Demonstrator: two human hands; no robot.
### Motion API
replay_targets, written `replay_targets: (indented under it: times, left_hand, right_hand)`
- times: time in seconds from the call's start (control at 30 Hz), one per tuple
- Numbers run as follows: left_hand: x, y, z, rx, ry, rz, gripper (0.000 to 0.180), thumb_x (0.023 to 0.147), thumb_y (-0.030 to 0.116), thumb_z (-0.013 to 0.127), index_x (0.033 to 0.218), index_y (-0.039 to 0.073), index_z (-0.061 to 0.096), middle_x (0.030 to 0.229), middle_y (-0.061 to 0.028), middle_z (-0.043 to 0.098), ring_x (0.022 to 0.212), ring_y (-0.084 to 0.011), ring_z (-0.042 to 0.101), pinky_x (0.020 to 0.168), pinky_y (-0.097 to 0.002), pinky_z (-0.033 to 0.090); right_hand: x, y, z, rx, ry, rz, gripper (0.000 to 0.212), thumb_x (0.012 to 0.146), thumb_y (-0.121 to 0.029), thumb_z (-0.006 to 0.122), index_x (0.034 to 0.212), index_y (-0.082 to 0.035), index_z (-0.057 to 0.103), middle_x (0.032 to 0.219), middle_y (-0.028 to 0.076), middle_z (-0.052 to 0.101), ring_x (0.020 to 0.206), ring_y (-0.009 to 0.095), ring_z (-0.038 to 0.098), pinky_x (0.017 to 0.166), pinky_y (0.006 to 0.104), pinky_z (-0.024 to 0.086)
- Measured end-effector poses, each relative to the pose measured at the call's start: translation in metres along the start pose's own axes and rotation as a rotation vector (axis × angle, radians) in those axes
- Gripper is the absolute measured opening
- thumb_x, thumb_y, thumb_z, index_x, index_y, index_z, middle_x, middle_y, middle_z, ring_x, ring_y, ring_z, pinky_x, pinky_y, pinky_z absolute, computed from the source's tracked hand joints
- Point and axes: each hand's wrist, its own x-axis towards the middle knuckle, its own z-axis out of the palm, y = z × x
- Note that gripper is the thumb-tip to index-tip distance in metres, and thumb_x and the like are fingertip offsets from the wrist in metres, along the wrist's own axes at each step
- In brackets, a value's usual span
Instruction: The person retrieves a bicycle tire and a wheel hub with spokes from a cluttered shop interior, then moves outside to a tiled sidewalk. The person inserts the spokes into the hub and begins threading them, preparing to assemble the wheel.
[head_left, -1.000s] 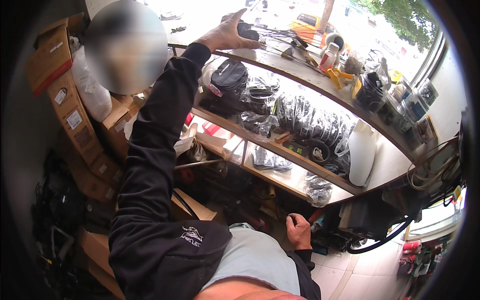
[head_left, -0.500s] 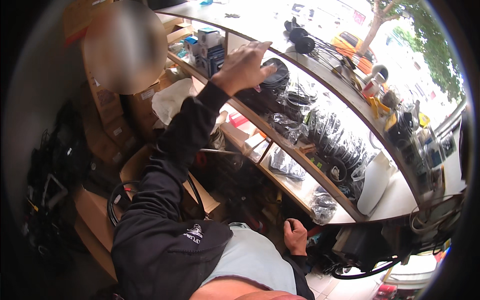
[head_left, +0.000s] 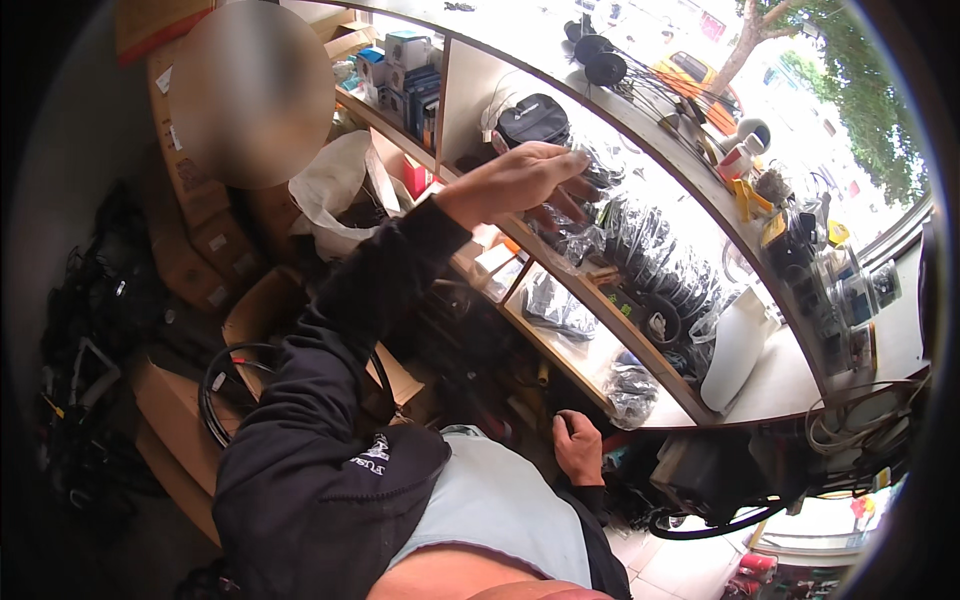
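My left hand [head_left: 520,185] reaches over the middle shelf, its thumb and fingers apart and nothing visible between them. Just beyond it stands a black rounded pouch [head_left: 533,120]. Past the fingertips, a row of black ring-shaped items in clear plastic wrap [head_left: 650,240] lines the shelf; whether the fingers touch any of it I cannot tell. Lower down, beside my body, my right hand [head_left: 578,448] hangs with its fingers curled closed, and nothing sticks out of it.
Small blue-and-white boxes [head_left: 408,78] fill the shelf's left compartment. A white curved panel [head_left: 735,350] leans at its right end. Cardboard boxes [head_left: 190,440] and a white sack [head_left: 330,185] stand to the left. Black cables [head_left: 600,65] lie on the counter top.
My left hand has moved right and down along the shelf, away from the black pouch, which now shows more fully. The view has shifted slightly; my right hand stays low and closed.
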Motion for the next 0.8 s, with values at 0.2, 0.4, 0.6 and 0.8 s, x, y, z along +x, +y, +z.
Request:
replay_targets:
  times: [0.2, 0.4, 0.6, 0.8]
  left_hand:
    - [0.028, 0.002, 0.054, -0.412, -0.081, -0.021, 0.039, 0.111, 0.031, 0.045, 0.13, -0.002, 0.054, 0.121, -0.0185, 0.071, 0.094, -0.0249, 0.075, 0.063, -0.0339, 0.06]
    - [0.072, -0.006, 0.08, -0.395, -0.116, 0.06, 0.036, 0.111, 0.032, 0.048, 0.124, 0.002, 0.062, 0.111, -0.0124, 0.071, 0.085, -0.0207, 0.075, 0.059, -0.0298, 0.059]
    - [0.103, 0.002, 0.082, 0.078, 0.089, 0.228, 0.042, 0.106, 0.036, 0.059, 0.089, -0.001, 0.071, 0.077, -0.0114, 0.074, 0.063, -0.0169, 0.073, 0.048, -0.0314, 0.055]
    - [0.111, 0.01, 0.089, 0.925, 0.412, 0.521, 0.05, 0.099, 0.045, 0.063, 0.074, 0.003, 0.07, 0.069, -0.0218, 0.069, 0.069, -0.0408, 0.071, 0.066, -0.0491, 0.055]
  right_hand:
    - [-0.011, 0.0, -0.004, -0.016, 0.013, 0.061, 0.021, 0.094, -0.018, 0.067, 0.102, 0.0, 0.073, 0.095, 0.019, 0.074, 0.088, 0.031, 0.073, 0.079, 0.0373, 0.055]
    - [-0.024, 0.002, -0.011, -0.005, 0.059, 0.103, 0.021, 0.094, -0.018, 0.068, 0.103, 0.0, 0.073, 0.094, 0.018, 0.074, 0.087, 0.031, 0.073, 0.079, 0.0366, 0.055]
    - [-0.031, 0.002, -0.013, 0.001, 0.078, 0.155, 0.022, 0.094, -0.019, 0.068, 0.102, 0.0, 0.074, 0.094, 0.019, 0.074, 0.087, 0.031, 0.073, 0.079, 0.0365, 0.056]
    - [-0.032, 0.007, -0.012, 0.002, 0.092, 0.138, 0.022, 0.094, -0.019, 0.068, 0.102, 0.0, 0.074, 0.095, 0.019, 0.074, 0.088, 0.031, 0.073, 0.079, 0.0369, 0.056]
